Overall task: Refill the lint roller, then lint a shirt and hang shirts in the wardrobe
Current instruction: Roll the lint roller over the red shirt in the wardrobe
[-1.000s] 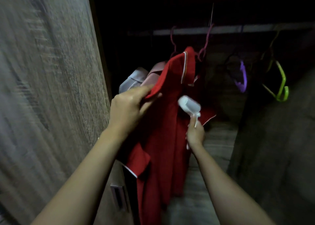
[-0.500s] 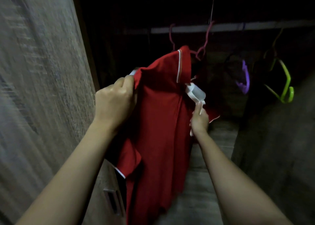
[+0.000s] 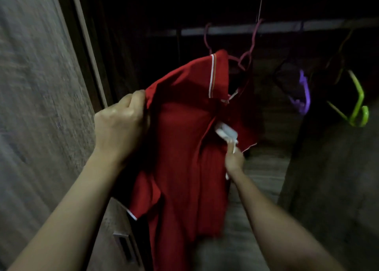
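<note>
A red polo shirt [image 3: 184, 137] with a white-trimmed collar hangs on a dark pink hanger [image 3: 244, 59] from the wardrobe rail [image 3: 276, 27]. My left hand [image 3: 121, 121] grips the shirt's left shoulder and holds the cloth out. My right hand [image 3: 233, 158] grips the handle of a white lint roller [image 3: 225, 132]. The roller's head lies against the shirt's front, just below the collar and to the right of the placket.
A wooden wardrobe door [image 3: 37, 106] stands open on the left. A purple hanger [image 3: 303, 94] and a green hanger [image 3: 357, 106] hang empty at the right of the rail. The wardrobe's wooden floor [image 3: 262, 176] shows below; the inside is dark.
The roller has moved down the shirt from beside the collar to the chest. My left hand has shifted left along the shoulder, stretching the cloth and hiding the pale clothes behind.
</note>
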Demonstrator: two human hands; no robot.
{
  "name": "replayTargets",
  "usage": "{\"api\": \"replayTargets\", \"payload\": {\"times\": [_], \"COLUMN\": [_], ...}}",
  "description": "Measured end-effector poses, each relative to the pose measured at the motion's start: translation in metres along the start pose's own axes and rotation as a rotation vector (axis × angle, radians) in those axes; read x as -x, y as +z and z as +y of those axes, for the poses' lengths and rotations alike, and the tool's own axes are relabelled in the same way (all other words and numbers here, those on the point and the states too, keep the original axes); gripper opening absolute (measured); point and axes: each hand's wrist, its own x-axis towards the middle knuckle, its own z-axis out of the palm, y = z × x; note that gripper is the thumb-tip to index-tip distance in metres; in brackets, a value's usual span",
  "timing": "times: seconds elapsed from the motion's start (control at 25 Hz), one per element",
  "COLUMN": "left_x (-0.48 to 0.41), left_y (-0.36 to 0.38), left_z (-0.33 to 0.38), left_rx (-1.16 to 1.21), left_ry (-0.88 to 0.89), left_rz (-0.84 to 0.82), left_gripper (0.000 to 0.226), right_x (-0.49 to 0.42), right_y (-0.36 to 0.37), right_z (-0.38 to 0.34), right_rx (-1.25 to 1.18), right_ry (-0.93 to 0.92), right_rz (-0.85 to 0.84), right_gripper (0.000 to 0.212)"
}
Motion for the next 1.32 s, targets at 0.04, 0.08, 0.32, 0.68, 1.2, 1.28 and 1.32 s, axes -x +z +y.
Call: {"api": "replayTargets", "payload": {"times": [0.04, 0.08, 0.32, 0.68, 1.2, 1.28, 1.32], "left_x": [0.0, 0.001, 0.0, 0.001, 0.0, 0.001, 0.001], "left_y": [0.0, -0.001, -0.001, 0.001, 0.003, 0.002, 0.002], "left_z": [0.0, 0.0, -0.001, -0.001, 0.0, 0.001, 0.002], "left_rx": [-0.002, -0.003, 0.016, 0.009, 0.024, 0.024, 0.021], "left_ry": [-0.005, -0.007, -0.004, -0.008, -0.008, -0.026, -0.034], "left_rz": [0.0, 0.002, 0.006, -0.016, -0.004, -0.002, -0.001], "left_gripper": [0.006, 0.006, 0.006, 0.011, 0.011, 0.012, 0.013], "right_x": [-0.019, -0.034, 0.028, -0.062, 0.11, 0.075, 0.06], "right_y": [-0.007, -0.012, 0.027, -0.007, 0.045, 0.033, 0.026], "right_z": [-0.014, -0.024, 0.064, 0.012, 0.144, 0.086, 0.056], "right_rx": [0.029, 0.055, 0.207, 0.252, 0.341, 0.218, 0.163], "right_ry": [-0.023, -0.036, 0.023, -0.064, -0.026, -0.093, -0.134], "right_rz": [0.01, 0.009, -0.244, -0.144, -0.539, -0.428, -0.37], "right_gripper": [0.057, 0.057, 0.052, 0.059, 0.043, 0.046, 0.05]}}
